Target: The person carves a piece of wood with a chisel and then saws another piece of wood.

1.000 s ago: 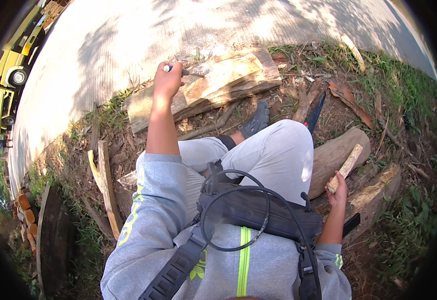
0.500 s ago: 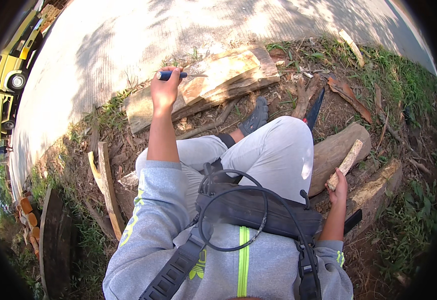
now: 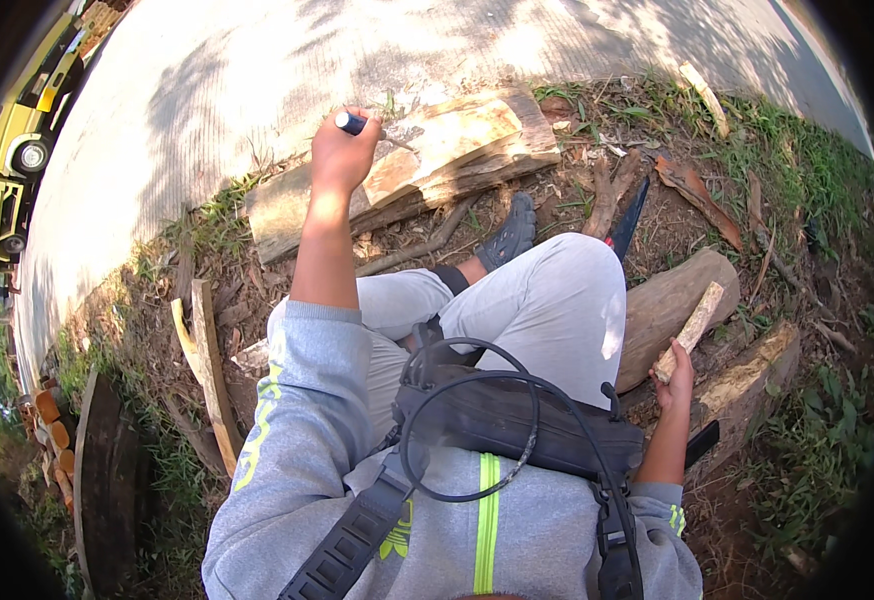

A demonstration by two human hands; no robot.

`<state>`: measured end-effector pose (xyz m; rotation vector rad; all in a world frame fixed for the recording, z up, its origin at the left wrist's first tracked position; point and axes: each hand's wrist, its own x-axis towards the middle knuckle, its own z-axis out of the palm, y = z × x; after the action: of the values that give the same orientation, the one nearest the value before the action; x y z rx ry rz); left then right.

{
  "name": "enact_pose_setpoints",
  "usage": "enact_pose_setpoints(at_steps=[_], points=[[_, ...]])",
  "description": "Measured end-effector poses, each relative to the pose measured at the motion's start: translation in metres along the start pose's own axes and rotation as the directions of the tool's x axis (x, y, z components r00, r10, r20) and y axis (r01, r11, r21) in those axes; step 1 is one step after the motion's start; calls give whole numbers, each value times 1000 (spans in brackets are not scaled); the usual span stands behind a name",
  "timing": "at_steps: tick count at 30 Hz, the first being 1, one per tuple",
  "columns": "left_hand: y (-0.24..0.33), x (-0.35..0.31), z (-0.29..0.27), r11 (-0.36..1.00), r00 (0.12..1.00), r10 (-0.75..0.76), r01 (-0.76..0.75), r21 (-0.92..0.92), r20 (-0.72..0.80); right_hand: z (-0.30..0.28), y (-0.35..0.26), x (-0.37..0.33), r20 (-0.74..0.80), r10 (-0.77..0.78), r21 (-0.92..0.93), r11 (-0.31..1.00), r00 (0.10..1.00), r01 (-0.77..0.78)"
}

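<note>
Two hands of ours have fingers closed: left hand [image 3: 344,152] around blue-handled tool [image 3: 351,123], right hand [image 3: 674,378] around wooden stick [image 3: 696,323]. Beside left fingers lies split log [image 3: 467,132], its top seemingly cut, its side left rough.

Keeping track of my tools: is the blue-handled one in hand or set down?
In hand: the fingers of your left hand are closed around its blue handle.
</note>
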<state>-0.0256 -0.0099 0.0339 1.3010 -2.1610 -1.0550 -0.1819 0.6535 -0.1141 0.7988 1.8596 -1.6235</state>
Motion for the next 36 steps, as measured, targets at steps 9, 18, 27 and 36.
enact_pose_setpoints(at_steps=[9, 18, 27, 36], points=[[12, 15, 5, 993, 996, 64, -70, 93, 58, 55, -52, -42, 192, -435, -9, 896, 880, 445], [7, 24, 10, 989, 995, 94, -97, 110, 32, 178, -111, -106, 520, -547, -150, 698, 656, 701], [2, 17, 3, 996, 996, 91, -90, -24, 22, 243, -110, -143, 645, -527, -199, 582, 553, 788], [-14, 23, 5, 992, 993, 119, -119, -51, 13, 228, -105, -144, 678, -479, -113, 682, 558, 723]])
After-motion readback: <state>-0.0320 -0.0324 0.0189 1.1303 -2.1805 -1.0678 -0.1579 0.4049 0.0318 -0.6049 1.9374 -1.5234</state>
